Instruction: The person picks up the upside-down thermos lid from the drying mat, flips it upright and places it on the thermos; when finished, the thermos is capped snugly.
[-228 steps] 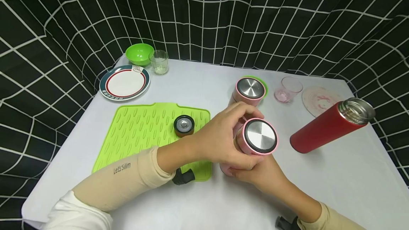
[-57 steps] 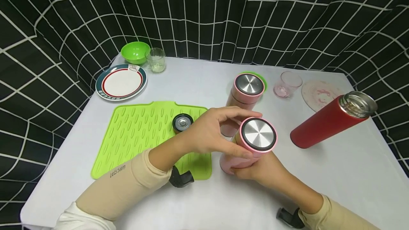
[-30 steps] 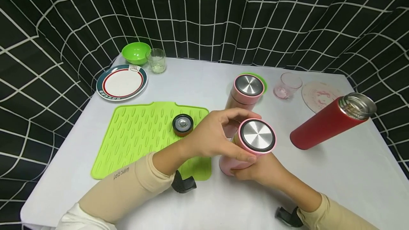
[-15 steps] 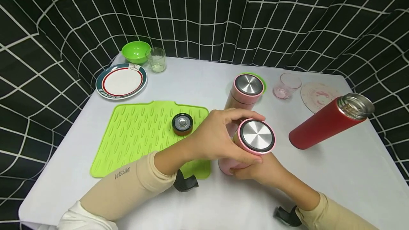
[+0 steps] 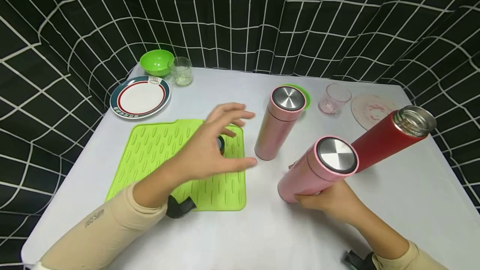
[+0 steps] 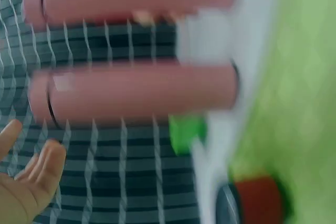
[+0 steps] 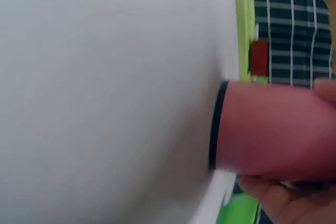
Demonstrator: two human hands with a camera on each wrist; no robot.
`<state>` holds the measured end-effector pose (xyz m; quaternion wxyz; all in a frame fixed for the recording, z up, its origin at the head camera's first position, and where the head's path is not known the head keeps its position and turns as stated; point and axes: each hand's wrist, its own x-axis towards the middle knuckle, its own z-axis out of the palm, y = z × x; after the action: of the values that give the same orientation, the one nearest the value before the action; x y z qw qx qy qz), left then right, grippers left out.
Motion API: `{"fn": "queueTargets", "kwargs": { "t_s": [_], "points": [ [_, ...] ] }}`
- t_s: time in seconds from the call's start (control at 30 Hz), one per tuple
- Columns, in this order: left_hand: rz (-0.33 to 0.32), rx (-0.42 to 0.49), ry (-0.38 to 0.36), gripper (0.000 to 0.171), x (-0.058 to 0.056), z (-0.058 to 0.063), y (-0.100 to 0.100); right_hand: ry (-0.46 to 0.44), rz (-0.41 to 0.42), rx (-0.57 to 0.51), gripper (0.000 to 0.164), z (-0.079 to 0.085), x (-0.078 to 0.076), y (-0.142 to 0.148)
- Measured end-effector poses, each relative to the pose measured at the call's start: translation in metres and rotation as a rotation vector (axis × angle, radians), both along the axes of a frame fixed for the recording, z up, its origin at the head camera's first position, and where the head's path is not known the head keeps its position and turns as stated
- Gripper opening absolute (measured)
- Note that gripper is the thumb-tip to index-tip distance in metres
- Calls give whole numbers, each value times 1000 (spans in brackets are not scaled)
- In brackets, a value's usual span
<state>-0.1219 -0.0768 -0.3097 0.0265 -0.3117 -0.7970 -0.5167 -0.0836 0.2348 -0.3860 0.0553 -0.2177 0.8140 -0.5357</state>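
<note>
In the head view my right hand (image 5: 335, 203) grips the lower body of a pink thermos flask (image 5: 305, 178) with a steel-topped lid. Its dark base rim is at or close to the tabletop in the right wrist view, where the fingers (image 7: 278, 198) wrap the pink body. My left hand (image 5: 204, 149) hovers over the green mat with fingers spread, holding nothing. Partly behind that hand sits a flask lid (image 5: 221, 145), which looks red-sided in the left wrist view. A second pink thermos flask (image 5: 275, 132) stands upright between the hands, apart from both.
A red flask (image 5: 382, 141) without its lid stands right of the held one. The green drying mat (image 5: 150, 153) lies left. Behind are a plate (image 5: 140, 97), green bowl (image 5: 156, 62), glass (image 5: 181, 72), pinkish glass (image 5: 335, 98), pink-patterned disc (image 5: 375, 109) and green rim (image 5: 305, 95).
My left hand has let go of the pink flask's top and moved left over the mat. My right hand has shifted the flask to the right, towards the red one.
</note>
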Motion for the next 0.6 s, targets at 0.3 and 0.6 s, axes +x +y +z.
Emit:
{"fn": "queueTargets", "kwargs": {
  "t_s": [0.3, 0.6],
  "points": [
    [184, -401, -153, 84, -38, -30, -62, -63, -419, 170, 53, 2, -35, 5],
    [149, -722, -111, 103, -52, -60, -64, -93, -524, 22, 75, -1, -63, 3]
  ]
}}
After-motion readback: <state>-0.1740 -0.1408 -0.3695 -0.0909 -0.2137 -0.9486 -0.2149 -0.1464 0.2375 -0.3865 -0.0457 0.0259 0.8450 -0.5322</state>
